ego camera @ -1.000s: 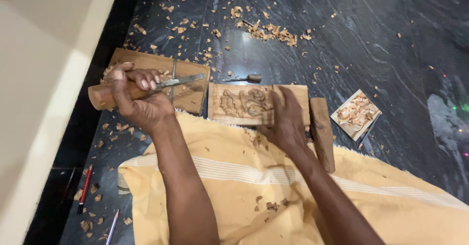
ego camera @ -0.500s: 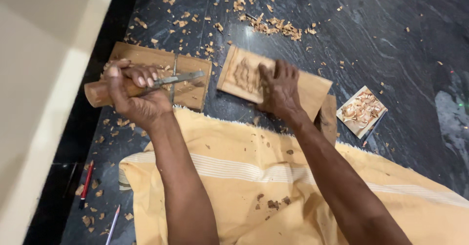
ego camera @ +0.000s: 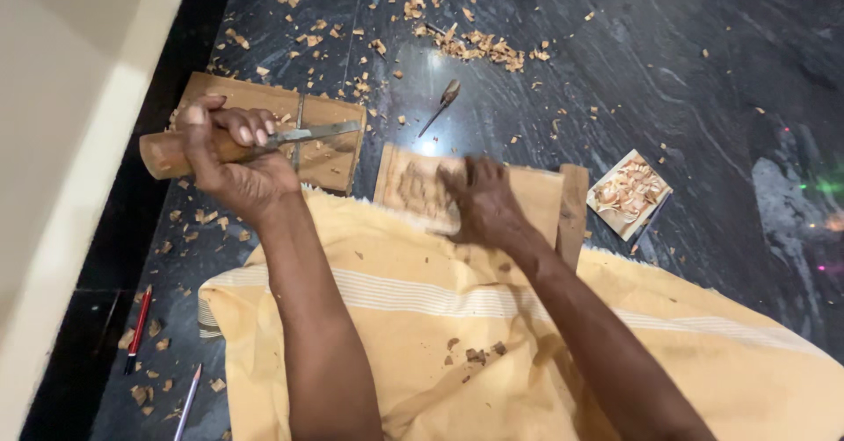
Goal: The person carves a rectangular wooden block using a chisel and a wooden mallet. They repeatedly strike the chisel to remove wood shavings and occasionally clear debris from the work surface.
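Yellow cloth (ego camera: 527, 335) covers the lap. Carved wooden panel (ego camera: 492, 190) lies flat on the dark floor (ego camera: 686, 80) at its edge; right hand (ego camera: 482, 202) presses on it, fingers spread. Left hand (ego camera: 233, 155) is clenched around a wooden-handled chisel (ego camera: 255, 142).

floor: dark stone slab (ego camera: 668, 63), wood chips scattered across it
chip pile (ego camera: 479, 45): far side, near small tool (ego camera: 442, 102)
boards (ego camera: 281, 120): two flat, side by side, left
card (ego camera: 629, 193): small square, right
cloth (ego camera: 457, 318): yellow, striped
pencils: red pencil (ego camera: 136, 328), another pencil (ego camera: 188, 393) beside it, lower left
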